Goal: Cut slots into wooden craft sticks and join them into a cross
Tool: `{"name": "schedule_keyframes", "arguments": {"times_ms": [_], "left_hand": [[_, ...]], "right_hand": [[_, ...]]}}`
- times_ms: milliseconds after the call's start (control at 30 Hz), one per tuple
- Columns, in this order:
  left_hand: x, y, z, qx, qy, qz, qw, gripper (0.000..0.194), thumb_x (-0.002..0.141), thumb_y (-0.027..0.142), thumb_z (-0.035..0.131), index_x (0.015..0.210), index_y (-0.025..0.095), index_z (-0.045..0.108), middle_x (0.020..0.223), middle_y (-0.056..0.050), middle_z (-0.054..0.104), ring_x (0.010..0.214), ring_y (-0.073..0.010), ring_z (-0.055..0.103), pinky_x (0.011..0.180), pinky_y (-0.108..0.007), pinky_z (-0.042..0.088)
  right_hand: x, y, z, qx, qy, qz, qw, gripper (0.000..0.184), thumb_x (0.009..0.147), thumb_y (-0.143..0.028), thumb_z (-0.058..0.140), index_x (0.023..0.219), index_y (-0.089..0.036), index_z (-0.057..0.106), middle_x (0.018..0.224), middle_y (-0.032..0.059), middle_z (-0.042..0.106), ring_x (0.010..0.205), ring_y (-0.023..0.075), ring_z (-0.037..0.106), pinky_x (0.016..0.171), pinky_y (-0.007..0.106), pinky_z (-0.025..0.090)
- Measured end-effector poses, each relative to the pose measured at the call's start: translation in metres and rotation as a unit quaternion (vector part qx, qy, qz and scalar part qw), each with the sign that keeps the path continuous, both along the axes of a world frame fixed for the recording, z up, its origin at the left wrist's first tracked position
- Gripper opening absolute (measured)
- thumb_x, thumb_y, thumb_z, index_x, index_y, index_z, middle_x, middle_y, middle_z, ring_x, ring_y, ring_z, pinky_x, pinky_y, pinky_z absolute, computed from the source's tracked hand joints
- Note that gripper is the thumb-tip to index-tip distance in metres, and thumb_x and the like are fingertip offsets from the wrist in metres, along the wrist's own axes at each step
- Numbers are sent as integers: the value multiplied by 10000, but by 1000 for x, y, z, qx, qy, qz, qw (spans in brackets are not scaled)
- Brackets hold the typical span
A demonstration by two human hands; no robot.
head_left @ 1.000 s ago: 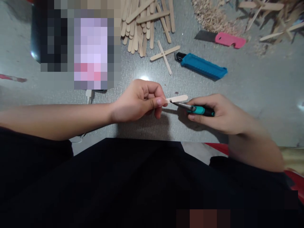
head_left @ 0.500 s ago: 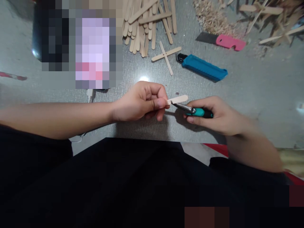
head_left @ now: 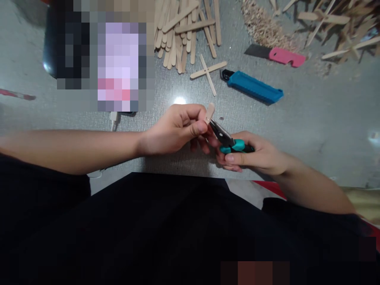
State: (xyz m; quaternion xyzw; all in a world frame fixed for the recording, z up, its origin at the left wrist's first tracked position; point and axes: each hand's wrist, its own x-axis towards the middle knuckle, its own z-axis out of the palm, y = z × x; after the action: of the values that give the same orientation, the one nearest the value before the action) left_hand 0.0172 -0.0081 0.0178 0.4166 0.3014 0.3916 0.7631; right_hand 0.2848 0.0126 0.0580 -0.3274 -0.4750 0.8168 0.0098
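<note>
Between thumb and fingers, my left hand [head_left: 185, 127] pinches a wooden craft stick [head_left: 210, 112], whose rounded end points up and away from me. Most of the stick is hidden by the fingers. My right hand [head_left: 252, 154] is wrapped round the teal and black handles of a pair of pliers [head_left: 224, 136]. The metal nose of the pliers meets the stick right beside my left fingertips; whether the jaws grip it I cannot tell. Beyond the hands lie two crossed craft sticks [head_left: 207, 70] and a blue utility knife [head_left: 255, 86].
A pile of craft sticks [head_left: 178, 35] lies at the back. Behind the blue knife are a pink-handled cutter [head_left: 286, 56] and wood shavings [head_left: 267, 29]. Crossed stick pieces [head_left: 323, 18] heap at the back right. A blurred-out phone [head_left: 118, 59] with a white cable [head_left: 113, 118] is at left.
The craft stick's free end has swung from pointing right to pointing up and away. My right hand and the pliers have moved left and nearer to me, with the nose tilted more steeply.
</note>
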Motion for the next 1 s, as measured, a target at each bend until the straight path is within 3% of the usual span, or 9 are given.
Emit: {"name": "schedule_keyframes", "arguments": {"times_ms": [67, 133, 200, 267, 367, 500, 600, 733, 1000], "left_hand": [[0, -1, 2, -2, 12, 27, 1000, 641, 890, 782, 886, 863, 203, 613, 834, -84, 873, 642, -189, 846, 519, -239, 641], [0, -1, 6, -8, 27, 42, 999, 628, 895, 765, 893, 869, 200, 621, 782, -71, 857, 597, -177, 824, 506, -235, 639], [-1, -2, 9, -14, 42, 40, 998, 610, 914, 750, 887, 886, 198, 628, 734, -58, 838, 551, -170, 800, 484, -233, 629], [-2, -3, 12, -19, 53, 36, 998, 602, 919, 742, 890, 908, 198, 633, 715, -51, 830, 524, -171, 787, 470, -237, 623], [-2, -5, 13, -24, 61, 30, 997, 611, 914, 747, 894, 909, 202, 617, 737, -59, 841, 531, -177, 793, 468, -240, 618], [-1, -7, 13, -19, 55, 29, 998, 633, 901, 771, 891, 883, 217, 585, 749, -70, 846, 542, -187, 799, 456, -246, 604], [-1, -6, 10, -6, 54, 49, 997, 601, 922, 741, 892, 885, 218, 599, 719, -57, 827, 471, -146, 725, 416, -233, 544], [0, -1, 4, 23, 51, 121, 991, 551, 963, 709, 874, 883, 206, 664, 649, -9, 768, 402, -63, 555, 397, -202, 437], [0, 2, 6, 14, 83, 159, 984, 529, 973, 685, 873, 933, 168, 766, 709, -25, 789, 457, -63, 592, 413, -206, 435]], "right_hand": [[0, 0, 4, 87, -39, -4, 995, 340, 1054, -507, 821, 896, -245, 673, 747, -21, 588, 611, 148, 511, 571, 332, 409], [2, 1, 8, 239, -102, -11, 966, 237, 1053, -419, 787, 911, -254, 695, 761, -9, 625, 654, 174, 554, 603, 350, 425], [5, 2, 9, 396, -159, -29, 904, 87, 1022, -312, 763, 963, -268, 717, 797, 4, 683, 690, 205, 611, 645, 380, 456], [9, 2, 6, 501, -187, -45, 844, 53, 997, -249, 740, 1024, -283, 710, 820, 14, 719, 709, 235, 655, 680, 411, 484], [11, 2, -3, 586, -199, -49, 784, 138, 951, -207, 725, 1053, -289, 684, 874, 36, 754, 762, 272, 710, 711, 433, 513], [11, 5, -14, 649, -200, -61, 732, 225, 868, -202, 730, 1071, -288, 685, 928, 53, 793, 804, 309, 758, 700, 439, 524], [12, 11, -18, 660, -202, -69, 720, 186, 922, -226, 732, 1093, -289, 695, 980, 74, 823, 857, 332, 791, 739, 461, 555], [13, 16, -19, 673, -191, -69, 712, 134, 977, -262, 740, 1104, -290, 708, 993, 87, 820, 905, 347, 798, 772, 480, 581], [13, 16, -15, 661, -181, -39, 728, 158, 1007, -256, 726, 1154, -310, 705, 1046, 96, 789, 966, 345, 763, 833, 504, 583]]}}
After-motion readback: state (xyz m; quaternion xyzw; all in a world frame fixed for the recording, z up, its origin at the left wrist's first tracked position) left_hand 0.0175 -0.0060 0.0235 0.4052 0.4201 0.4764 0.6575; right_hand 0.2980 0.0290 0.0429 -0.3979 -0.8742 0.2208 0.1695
